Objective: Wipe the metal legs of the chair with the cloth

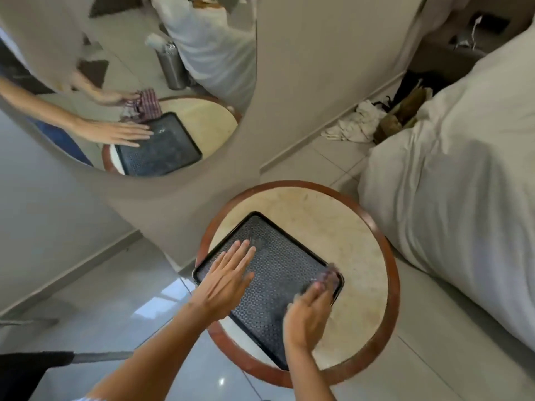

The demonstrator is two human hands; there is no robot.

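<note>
On the round table [341,215], left hand [228,280] flat on black tray [278,267], right hand [308,314] pressing cloth [330,277] (blurred)

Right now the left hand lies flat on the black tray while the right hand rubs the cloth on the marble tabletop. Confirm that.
Not quite. The head view shows the right hand rubbing the cloth on the black tray, at its corner, not on the marble tabletop. The left hand does lie flat on the tray.

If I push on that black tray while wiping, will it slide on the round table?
Probably. The black tray looks thin and light, lying flat on a smooth stone-like table. The left hand presses it flat, likely steadying it while the right hand rubs the cloth.
</note>
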